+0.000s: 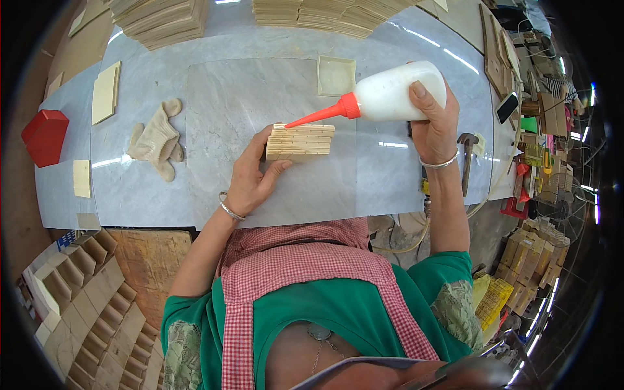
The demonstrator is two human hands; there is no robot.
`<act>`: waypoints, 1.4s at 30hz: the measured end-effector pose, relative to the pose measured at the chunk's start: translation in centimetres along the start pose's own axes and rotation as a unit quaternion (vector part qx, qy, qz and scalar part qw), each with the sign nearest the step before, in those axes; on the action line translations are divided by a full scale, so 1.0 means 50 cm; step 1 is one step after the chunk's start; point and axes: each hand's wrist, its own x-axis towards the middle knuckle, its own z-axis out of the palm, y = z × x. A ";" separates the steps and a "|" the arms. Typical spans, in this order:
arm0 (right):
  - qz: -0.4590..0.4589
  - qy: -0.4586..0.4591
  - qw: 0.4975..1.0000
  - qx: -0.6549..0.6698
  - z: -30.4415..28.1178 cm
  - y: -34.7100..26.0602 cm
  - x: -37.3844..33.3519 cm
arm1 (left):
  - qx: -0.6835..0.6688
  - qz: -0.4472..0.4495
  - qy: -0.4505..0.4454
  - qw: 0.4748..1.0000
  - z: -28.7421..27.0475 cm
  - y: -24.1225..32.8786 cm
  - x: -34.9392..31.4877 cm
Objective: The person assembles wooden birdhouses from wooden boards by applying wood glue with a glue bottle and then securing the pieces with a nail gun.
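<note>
My left hand (252,175) grips a stack of thin wooden pieces (300,140) standing on edge on the grey marble tabletop (227,104). My right hand (432,123) holds a white glue bottle (390,94) tilted on its side. Its orange nozzle (322,115) points left, with the tip touching the top edge of the stack near my left fingers.
A small square wooden tray (336,75) lies behind the stack. Knitted beige gloves (158,138) rest at the left, near flat wooden pieces (105,93) and a red box (45,135). Wood stacks (162,19) line the far edge. A hammer (466,156) lies at the right.
</note>
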 end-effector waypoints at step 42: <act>0.022 0.035 0.999 -0.003 0.021 0.005 -0.028 | 0.029 0.026 0.001 0.999 -0.003 0.019 0.006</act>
